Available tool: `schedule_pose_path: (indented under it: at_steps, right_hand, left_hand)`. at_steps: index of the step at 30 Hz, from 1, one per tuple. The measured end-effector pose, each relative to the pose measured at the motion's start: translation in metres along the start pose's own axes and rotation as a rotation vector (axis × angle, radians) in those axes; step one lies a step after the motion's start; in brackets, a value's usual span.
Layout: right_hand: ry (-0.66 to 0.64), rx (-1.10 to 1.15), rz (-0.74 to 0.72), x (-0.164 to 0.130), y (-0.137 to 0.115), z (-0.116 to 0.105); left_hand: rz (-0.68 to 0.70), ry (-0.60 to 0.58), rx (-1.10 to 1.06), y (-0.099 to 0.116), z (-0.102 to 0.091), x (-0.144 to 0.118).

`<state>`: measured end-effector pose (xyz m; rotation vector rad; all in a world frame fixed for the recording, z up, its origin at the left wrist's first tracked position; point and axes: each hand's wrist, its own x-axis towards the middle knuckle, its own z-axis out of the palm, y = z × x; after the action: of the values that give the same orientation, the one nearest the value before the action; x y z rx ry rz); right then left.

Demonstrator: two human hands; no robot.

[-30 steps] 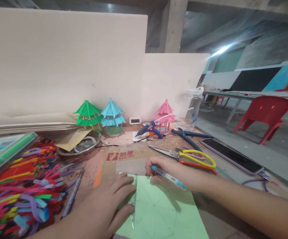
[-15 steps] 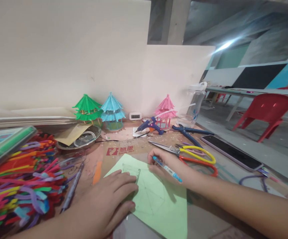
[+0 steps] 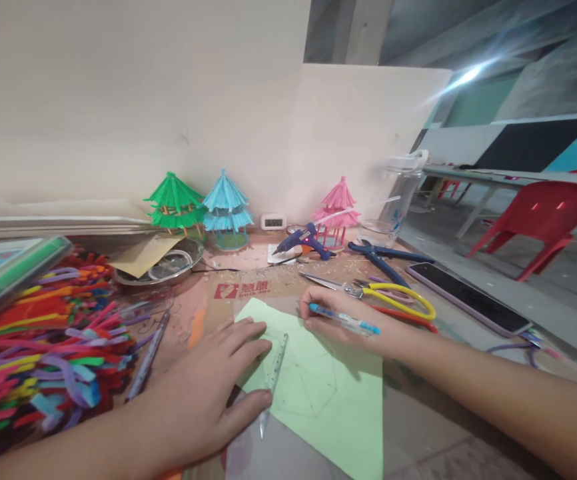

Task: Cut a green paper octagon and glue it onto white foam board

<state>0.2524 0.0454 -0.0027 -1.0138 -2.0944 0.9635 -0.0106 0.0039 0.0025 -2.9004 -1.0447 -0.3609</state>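
A light green sheet of paper [image 3: 348, 417] lies on the table with thin pencil-like lines meeting at a centre point. My left hand [image 3: 213, 377] rests at the sheet's left edge, fingers spread. Its thumb and fingertips touch a clear ruler [image 3: 277, 363], set slantwise on the paper; part of the ruler is hard to see through. My right hand [image 3: 326, 312] is closed round a blue-and-clear pen [image 3: 346, 319], near the paper's upper right edge. The pen's writing tip is mostly hidden by the fingers.
Colourful pipe cleaners [image 3: 53, 353] pile up at left, beside a purple pen [image 3: 148, 357]. Scissors [image 3: 398, 300], blue pliers [image 3: 381, 257] and a phone [image 3: 468, 298] lie at right. Behind stand a glue gun [image 3: 302, 241], a bottle [image 3: 401, 193] and green [image 3: 173, 200], blue [image 3: 226, 200] and pink [image 3: 338, 203] model pavilions.
The ruler has turned and shifted, its edge now showing at the left of the drawn lines. My left thumb and fingers have spread apart. The right hand still holds the pen, now tilted flatter.
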Motion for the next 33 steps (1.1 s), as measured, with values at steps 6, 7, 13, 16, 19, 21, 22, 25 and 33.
schedule_pose_path:
  at_steps: [6, 7, 13, 16, 19, 21, 22, 25, 33]
  right_hand:
    - [-0.045, -0.069, 0.024, -0.009, -0.006, 0.005]
    - [-0.045, -0.064, 0.03, -0.009, -0.003, 0.007]
    - [-0.047, 0.016, 0.019, -0.007, 0.01, 0.012]
    - [-0.052, 0.027, 0.039, -0.007, 0.008, 0.012]
    - [-0.054, 0.004, 0.051, -0.006, 0.004, 0.012]
    - [-0.056, -0.012, 0.05, -0.007, 0.0, 0.011]
    - [-0.058, -0.02, 0.047, -0.007, -0.001, 0.01]
    - [-0.069, -0.049, 0.025, -0.009, -0.004, 0.007]
    - [-0.097, -0.156, 0.036, -0.012, -0.017, 0.008]
  left_hand:
    - [-0.08, -0.014, 0.043, 0.002, -0.003, 0.004]
    - [-0.089, -0.019, 0.033, 0.002, -0.003, 0.004]
    - [0.003, -0.014, -0.111, -0.001, -0.002, 0.002]
    - [0.062, -0.054, -0.157, -0.002, -0.003, 0.002]
    - [0.094, -0.048, -0.146, -0.002, -0.004, 0.004]
    - [0.079, -0.03, -0.112, -0.002, -0.003, 0.005]
    - [0.068, -0.025, -0.094, -0.001, -0.002, 0.005]
    - [0.049, 0.0, -0.067, -0.001, 0.001, 0.004]
    - [0.117, 0.023, -0.113, -0.001, 0.001, 0.004]
